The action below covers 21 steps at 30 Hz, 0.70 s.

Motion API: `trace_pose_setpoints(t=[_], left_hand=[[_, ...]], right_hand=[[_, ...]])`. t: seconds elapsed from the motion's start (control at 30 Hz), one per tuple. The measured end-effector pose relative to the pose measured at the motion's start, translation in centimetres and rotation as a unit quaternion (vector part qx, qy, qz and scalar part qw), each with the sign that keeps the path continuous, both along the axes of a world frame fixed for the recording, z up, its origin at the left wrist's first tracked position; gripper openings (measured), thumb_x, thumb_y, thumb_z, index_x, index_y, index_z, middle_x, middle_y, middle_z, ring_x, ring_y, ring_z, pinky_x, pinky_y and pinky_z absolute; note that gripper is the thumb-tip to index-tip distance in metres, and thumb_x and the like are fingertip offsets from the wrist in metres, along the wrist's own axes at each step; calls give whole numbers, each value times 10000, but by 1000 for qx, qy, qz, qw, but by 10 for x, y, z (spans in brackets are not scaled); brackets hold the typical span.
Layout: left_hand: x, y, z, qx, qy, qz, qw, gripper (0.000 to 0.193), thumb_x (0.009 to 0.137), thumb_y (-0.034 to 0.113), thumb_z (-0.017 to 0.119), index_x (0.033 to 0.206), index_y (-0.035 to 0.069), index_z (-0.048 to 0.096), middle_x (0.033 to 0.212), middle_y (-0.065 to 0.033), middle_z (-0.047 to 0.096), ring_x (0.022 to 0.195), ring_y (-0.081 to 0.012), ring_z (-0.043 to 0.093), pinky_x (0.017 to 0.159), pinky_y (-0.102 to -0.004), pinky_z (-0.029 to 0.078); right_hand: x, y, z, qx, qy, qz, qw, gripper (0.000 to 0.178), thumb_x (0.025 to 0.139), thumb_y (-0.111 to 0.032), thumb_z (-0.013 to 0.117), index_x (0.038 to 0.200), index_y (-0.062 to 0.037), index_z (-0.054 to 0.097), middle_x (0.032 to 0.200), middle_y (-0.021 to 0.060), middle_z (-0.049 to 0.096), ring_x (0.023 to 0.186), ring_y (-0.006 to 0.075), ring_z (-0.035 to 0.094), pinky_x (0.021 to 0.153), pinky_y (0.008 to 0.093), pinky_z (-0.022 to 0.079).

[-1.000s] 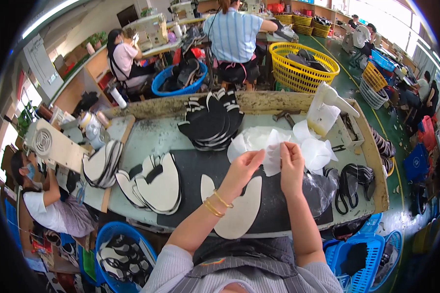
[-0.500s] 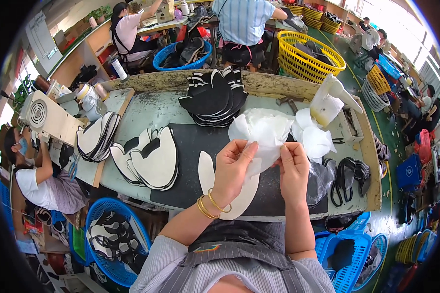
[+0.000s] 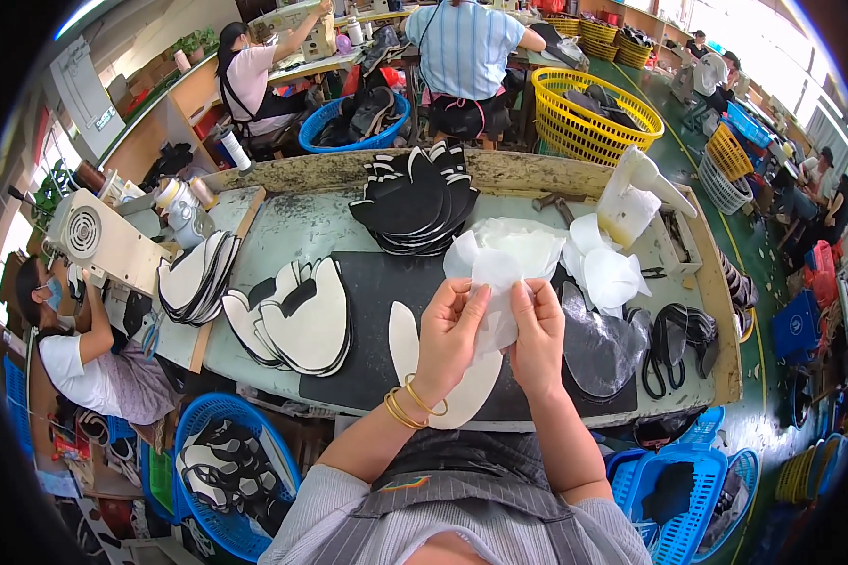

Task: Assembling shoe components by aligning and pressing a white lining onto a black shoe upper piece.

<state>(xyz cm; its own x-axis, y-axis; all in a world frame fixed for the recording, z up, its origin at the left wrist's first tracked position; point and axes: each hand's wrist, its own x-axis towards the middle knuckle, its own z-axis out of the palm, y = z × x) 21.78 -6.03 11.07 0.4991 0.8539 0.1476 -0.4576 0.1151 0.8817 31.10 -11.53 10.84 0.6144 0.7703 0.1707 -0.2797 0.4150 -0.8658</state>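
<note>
Between my two hands is a thin white sheet [image 3: 497, 275] with a rounded top, its sides pinched by the fingers. My left hand [image 3: 449, 330], gold bangles on its wrist, grips the left edge; my right hand [image 3: 537, 334] grips the right edge. Beneath them a cream shoe-upper piece [image 3: 466, 395] lies on the black mat [image 3: 386, 353], partly hidden by my left hand. Just beyond my fingers is a heap of similar white sheets [image 3: 528, 243]. Left of my hands sits a stack of cream pieces with black edges [image 3: 311, 325].
Black pieces [image 3: 415, 202] are piled at the table's back; another cream stack [image 3: 193, 282] lies left. Scissors [image 3: 664, 363], a hammer [image 3: 556, 205] and clear plastic [image 3: 603, 344] lie right. A wooden rim [image 3: 537, 175] borders the table. Co-workers sit beyond, among baskets [image 3: 594, 118].
One white sheet has come away from the heap and is now held nearer to me. My right hand has moved left, closer to my left hand, uncovering more of the clear plastic.
</note>
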Motion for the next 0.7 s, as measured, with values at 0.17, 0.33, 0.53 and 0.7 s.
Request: trace_pose_setpoints(t=[0.17, 0.33, 0.53, 0.7], left_hand=[[-1, -2, -10, 74, 44, 9, 996, 110, 941, 141, 571, 982, 41, 548, 697, 55, 484, 616, 1, 391, 526, -169, 317], [-4, -7, -9, 108, 110, -18, 988, 134, 928, 146, 591, 999, 43, 544, 658, 55, 490, 580, -5, 385, 507, -175, 308], [-22, -3, 6, -18, 138, -237, 961, 246, 849, 125, 693, 1042, 43, 565, 839, -1, 648, 673, -7, 532, 583, -163, 410], [-46, 5, -13, -89, 137, -257, 953, 186, 781, 84, 749, 930, 10, 665, 859, -9, 661, 759, -53, 590, 688, -202, 468]], right_hand=[[6, -2, 7, -87, -127, -92, 984, 150, 979, -162, 491, 925, -28, 531, 677, -5, 515, 513, 38, 427, 442, 220, 355], [11, -11, -9, -153, -283, -215, 922, 150, 970, -153, 505, 884, -34, 527, 638, -9, 505, 534, 31, 438, 454, 217, 360], [23, -26, -9, -103, -78, -51, 990, 151, 956, -169, 543, 878, -40, 534, 727, -13, 550, 574, 26, 473, 483, 209, 405], [18, -42, -20, -114, -79, 38, 990, 147, 940, -152, 569, 948, -6, 578, 788, 4, 600, 622, 51, 530, 519, 214, 443]])
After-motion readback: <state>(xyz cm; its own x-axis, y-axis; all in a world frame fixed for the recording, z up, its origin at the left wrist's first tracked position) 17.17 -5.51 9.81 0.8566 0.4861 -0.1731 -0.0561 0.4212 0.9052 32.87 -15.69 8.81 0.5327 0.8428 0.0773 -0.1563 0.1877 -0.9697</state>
